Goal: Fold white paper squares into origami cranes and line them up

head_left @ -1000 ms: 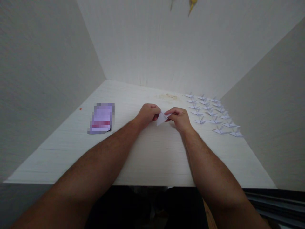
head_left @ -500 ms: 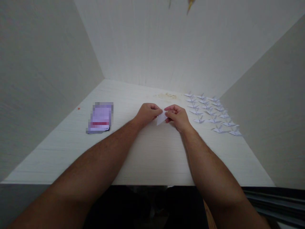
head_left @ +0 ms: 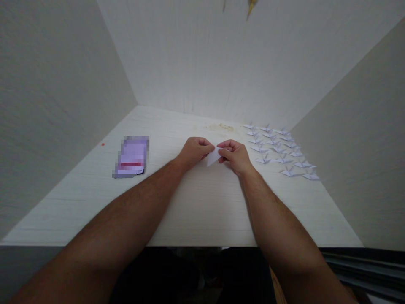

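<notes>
A small piece of folded white paper (head_left: 213, 158) is held between my two hands over the middle of the table, its pointed corner hanging toward me. My left hand (head_left: 196, 150) pinches its left edge between thumb and fingers. On the other side, my right hand (head_left: 233, 154) grips the right edge, with the thumb on the near face and fingers curled behind. The fingertips partly cover the paper, so its upper folds are hard to make out. To the right of my right hand stand several white paper cranes (head_left: 265, 159) in rows.
A pixelated purple stack (head_left: 132, 152) with a red band lies at the left on the white table (head_left: 202, 211). Pale walls enclose the left, back and right sides. A yellowish stain (head_left: 223, 126) and a small red spot (head_left: 103, 144) mark the tabletop.
Both hands keep their grip on the folded paper and have barely moved. The whole view has shifted very slightly.
</notes>
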Tool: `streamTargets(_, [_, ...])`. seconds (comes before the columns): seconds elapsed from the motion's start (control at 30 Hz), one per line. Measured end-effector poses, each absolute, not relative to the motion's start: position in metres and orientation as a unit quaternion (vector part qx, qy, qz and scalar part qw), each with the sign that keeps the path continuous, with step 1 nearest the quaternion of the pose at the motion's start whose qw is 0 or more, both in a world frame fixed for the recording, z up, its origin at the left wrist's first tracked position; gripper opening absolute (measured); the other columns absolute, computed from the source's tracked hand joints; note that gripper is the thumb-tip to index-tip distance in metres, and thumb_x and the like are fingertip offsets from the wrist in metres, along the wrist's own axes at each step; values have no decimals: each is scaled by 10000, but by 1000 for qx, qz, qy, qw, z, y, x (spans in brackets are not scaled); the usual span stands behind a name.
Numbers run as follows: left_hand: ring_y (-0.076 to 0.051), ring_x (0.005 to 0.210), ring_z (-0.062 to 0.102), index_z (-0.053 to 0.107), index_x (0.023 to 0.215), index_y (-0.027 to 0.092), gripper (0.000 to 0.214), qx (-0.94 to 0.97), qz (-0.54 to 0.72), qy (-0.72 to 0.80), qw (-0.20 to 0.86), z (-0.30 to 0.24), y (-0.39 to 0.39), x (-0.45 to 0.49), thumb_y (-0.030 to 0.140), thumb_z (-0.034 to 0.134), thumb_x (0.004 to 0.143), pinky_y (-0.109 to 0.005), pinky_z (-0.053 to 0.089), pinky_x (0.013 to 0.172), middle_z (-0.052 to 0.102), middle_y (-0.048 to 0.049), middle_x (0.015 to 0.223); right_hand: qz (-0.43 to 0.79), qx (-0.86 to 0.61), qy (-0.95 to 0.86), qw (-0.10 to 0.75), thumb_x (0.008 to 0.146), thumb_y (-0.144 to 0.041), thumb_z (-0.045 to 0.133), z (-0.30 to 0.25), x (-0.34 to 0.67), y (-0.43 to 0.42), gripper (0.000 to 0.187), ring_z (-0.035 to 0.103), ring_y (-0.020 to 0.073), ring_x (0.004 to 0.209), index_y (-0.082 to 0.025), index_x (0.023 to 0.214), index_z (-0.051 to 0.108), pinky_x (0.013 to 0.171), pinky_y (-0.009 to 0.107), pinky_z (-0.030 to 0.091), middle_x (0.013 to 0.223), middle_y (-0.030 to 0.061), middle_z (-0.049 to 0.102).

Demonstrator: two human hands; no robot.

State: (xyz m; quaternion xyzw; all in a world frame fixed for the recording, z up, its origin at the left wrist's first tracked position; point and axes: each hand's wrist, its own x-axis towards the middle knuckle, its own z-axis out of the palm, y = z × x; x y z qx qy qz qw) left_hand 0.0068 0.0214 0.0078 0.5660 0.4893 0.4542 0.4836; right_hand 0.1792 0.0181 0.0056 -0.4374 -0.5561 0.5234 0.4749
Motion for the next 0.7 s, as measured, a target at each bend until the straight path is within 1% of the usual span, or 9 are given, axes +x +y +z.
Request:
streamTargets(0.17, [-63,427,410,604,657,153,213,588,429,463,506,8,22,7,318,738,667,-212,267,449,514,37,469,514,-440,-561,477,643,-317,762,6,179,18,238,602,108,467,-190,815,658,465,216,458,546,-48,624])
streamTargets(0.33, [-59,423,401,588,634,153,223,588,427,474,497,14,19,7,308,746,647,-214,272,454,503,47,464,507,-450,-553,485,637,-310,768,6,178,18,251,607,110,462,-190,825,653,474,224,478,553,-46,635])
streamTargets(0.5, [-55,426,387,591,635,152,234,594,427,482,482,14,18,6,328,745,648,-217,259,455,496,50,472,521,-473,-525,479,626,-331,769,7,177,18,238,600,125,432,-178,733,621,451,234,481,515,-23,630])
streamTargets(0.7, [-67,435,407,593,644,157,247,602,423,480,479,10,21,5,351,744,652,-224,270,457,506,43,482,517,-471,-531,478,635,-347,775,7,177,17,247,602,124,430,-180,733,622,453,227,478,513,-18,637])
